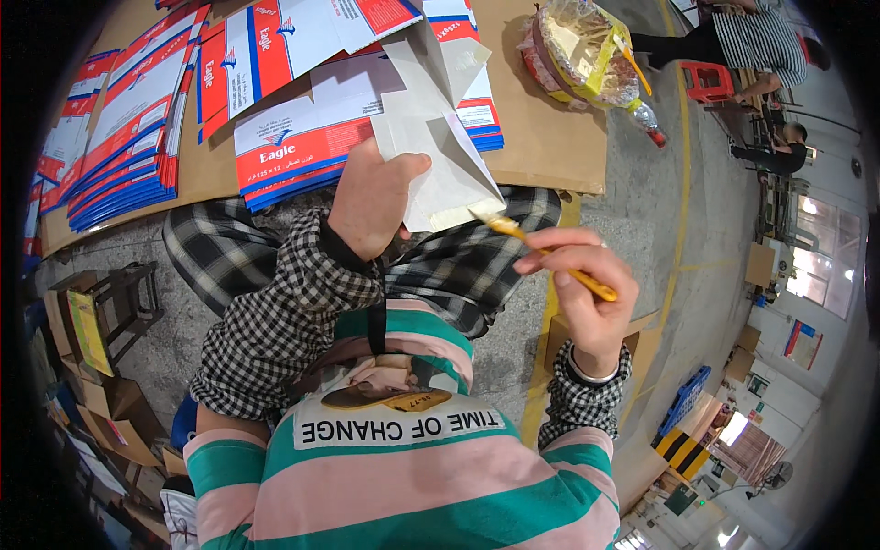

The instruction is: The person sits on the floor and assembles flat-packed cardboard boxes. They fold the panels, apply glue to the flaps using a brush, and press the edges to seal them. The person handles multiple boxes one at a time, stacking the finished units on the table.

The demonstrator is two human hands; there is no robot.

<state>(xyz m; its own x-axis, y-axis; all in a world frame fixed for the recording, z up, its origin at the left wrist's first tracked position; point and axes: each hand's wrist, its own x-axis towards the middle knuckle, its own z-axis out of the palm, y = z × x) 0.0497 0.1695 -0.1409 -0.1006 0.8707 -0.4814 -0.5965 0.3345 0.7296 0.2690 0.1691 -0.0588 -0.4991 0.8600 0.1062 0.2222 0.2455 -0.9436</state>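
My left hand (369, 197) grips an unfolded cardboard carton (412, 115) by its near end, thumb on the grey inner face. Its flaps stand partly bent up, and its near edge reaches out past the table over my lap. Between the fingers of my right hand (594, 291) is a thin brush (507, 226) with a yellow handle. The brush's pale tip points left, at the carton's near right corner; whether it touches cannot be made out. Below and beside the held carton lies a pile of flat red, white and blue cartons (302, 137).
More stacked flat cartons (137, 119) cover the table's left side. At the right, a plastic-lined bowl (570, 50) of pale paste stands on the brown tabletop (550, 151), beside a clear bottle (645, 117) with a red cap. Other people and a red stool (706, 81) are farther right.
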